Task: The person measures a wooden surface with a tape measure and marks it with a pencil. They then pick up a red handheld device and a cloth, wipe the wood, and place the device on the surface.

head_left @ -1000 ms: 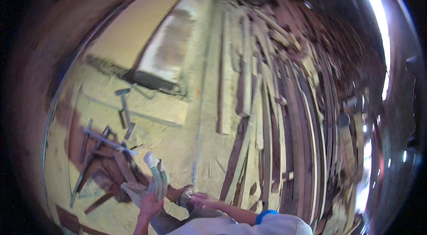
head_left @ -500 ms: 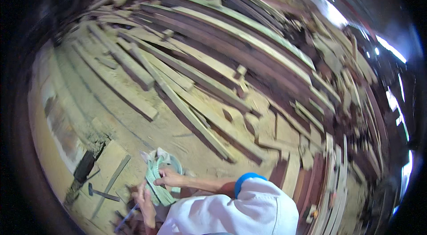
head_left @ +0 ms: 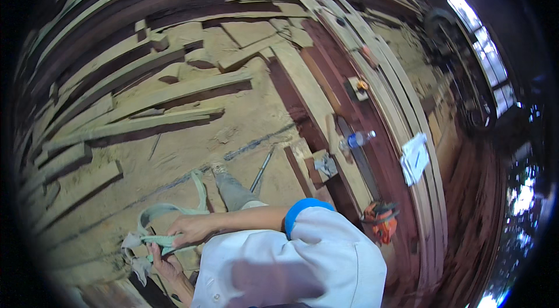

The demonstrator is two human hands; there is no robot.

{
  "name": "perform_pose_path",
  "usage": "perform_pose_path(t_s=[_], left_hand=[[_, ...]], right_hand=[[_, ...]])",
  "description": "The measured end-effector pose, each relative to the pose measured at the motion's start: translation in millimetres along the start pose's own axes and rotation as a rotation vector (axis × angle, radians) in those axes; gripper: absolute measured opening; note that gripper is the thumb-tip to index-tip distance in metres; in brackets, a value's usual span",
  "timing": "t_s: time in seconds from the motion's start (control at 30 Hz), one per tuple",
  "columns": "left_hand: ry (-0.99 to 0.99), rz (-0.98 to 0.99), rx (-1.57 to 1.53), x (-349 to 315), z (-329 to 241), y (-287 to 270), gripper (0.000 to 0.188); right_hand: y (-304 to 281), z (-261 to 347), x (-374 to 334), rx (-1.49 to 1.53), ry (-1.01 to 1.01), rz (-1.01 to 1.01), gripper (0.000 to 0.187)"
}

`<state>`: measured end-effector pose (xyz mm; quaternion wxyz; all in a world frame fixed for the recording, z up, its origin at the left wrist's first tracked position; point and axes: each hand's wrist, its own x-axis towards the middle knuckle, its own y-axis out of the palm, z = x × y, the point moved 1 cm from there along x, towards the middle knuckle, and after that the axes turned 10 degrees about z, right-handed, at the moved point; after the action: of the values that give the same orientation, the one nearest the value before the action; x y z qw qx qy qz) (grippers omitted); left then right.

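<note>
A long pale green strap (head_left: 154, 211), looking like cloth or webbing, hangs in a wide loop in front of me at the lower left. My right hand (head_left: 192, 230) is closed on a bunched part of it, fingers pointing left. Just below, my left hand (head_left: 167, 268) pinches the same strap, palm partly turned up. A greyish-white ragged piece of cloth (head_left: 138, 262) dangles at the strap's left side; whether it is joined to the strap I cannot tell. One strap end reaches toward my grey trouser leg (head_left: 234, 188).
Timber beams (head_left: 169, 98) lie across the dusty floor ahead. To the right, on reddish boards, are a plastic bottle (head_left: 357, 139), papers (head_left: 414, 159), an orange power tool (head_left: 381, 223) and a crumpled grey cloth (head_left: 325, 164). A metal rod (head_left: 262, 168) lies by my leg.
My view has swung to the right, bringing in the bottle, papers and orange tool. The hammer and square at the left have left the view. The strap, bunched before, now spreads in a loop.
</note>
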<state>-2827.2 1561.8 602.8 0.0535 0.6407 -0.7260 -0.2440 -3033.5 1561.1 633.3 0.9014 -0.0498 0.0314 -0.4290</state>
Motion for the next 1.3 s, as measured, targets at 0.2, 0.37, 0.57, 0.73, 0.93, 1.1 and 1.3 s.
perform_pose_path(t_s=[0.2,0.37,0.57,0.73,0.93,1.1,1.3], left_hand=[[-0.178,0.205,0.032,37,18,49,0.021],[-0.217,0.055,0.253,73,47,79,0.024],[-0.289,0.204,0.355,109,113,142,0.021],[-0.562,0.135,1.024,144,133,219,0.021],[-0.744,0.127,1.233,168,142,311,0.022],[-0.804,0.102,1.333,172,142,369,0.023],[-0.911,0.073,1.480,151,105,365,0.025]], right_hand=[[-44,-52,-92,0.118,0.066,-0.512,0.031],[-123,-141,-189,0.280,0.431,-0.783,0.024],[-195,-248,-340,0.035,0.673,-0.993,0.027],[-298,-293,-484,0.813,0.441,-1.332,0.012],[-553,-270,-717,-0.022,0.765,-2.064,0.018],[-688,-262,-841,0.682,-0.069,-2.632,0.059],[-755,-289,-944,0.393,0.070,-2.328,0.058]])
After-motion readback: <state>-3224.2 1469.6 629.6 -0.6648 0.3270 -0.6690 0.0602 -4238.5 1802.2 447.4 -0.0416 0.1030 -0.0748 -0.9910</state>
